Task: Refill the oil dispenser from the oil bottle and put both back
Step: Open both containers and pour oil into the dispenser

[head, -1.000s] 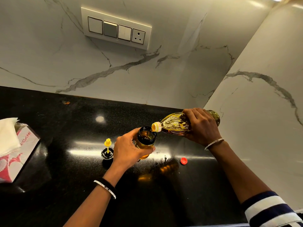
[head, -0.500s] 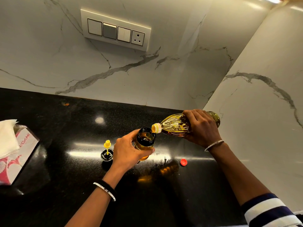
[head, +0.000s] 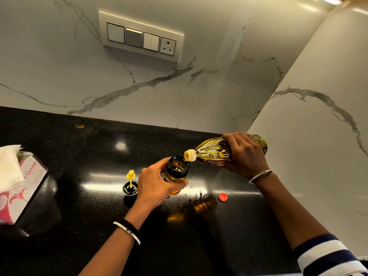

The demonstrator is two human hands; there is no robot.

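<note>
Head view shows your left forearm reaching up from the counter's (head: 79,236) front edge, your left hand (head: 157,184) with fingers curled round the open oil dispenser (head: 176,174) mid-counter. Beyond, toward the back right corner, your right hand (head: 245,154) grips the oil bottle (head: 213,154) from above, tilted nearly flat, its mouth over the dispenser's rim.

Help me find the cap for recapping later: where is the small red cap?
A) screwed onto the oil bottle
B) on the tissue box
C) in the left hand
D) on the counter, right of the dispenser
D: the red cap lies on the black counter, right of the dispenser.
</note>
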